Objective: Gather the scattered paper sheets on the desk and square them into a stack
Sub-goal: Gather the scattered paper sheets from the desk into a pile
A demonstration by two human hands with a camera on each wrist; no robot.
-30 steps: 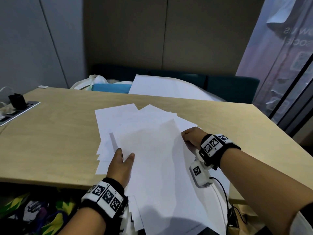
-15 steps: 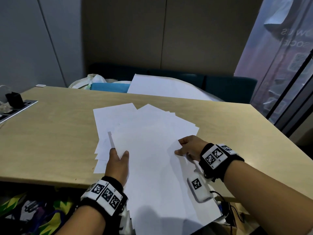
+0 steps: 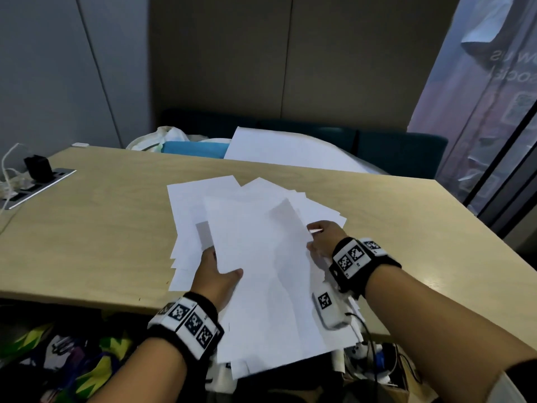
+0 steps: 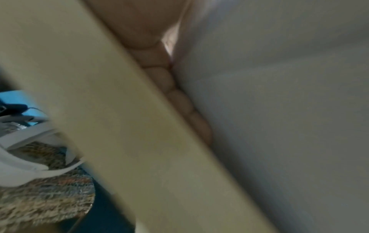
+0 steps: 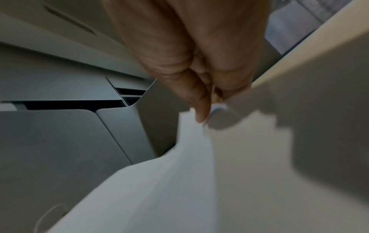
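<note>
Several white paper sheets lie fanned and overlapping on the wooden desk, their near ends hanging past the front edge. My left hand grips the left side of the top sheets, thumb on top and fingers underneath against the desk. My right hand pinches the right edge of a lifted top sheet; in the right wrist view the thumb and fingers close on the paper's edge. The sheet bows upward between both hands.
A power strip with a black plug sits at the desk's far left. Beyond the back edge lie a large white sheet, a blue item and a white bag on a dark bench. Colourful bags sit below the front edge.
My right hand moved up and back along the right edge and lifted the top sheet, which now bows. My left hand shifted its grip with the thumb spread over the paper.
</note>
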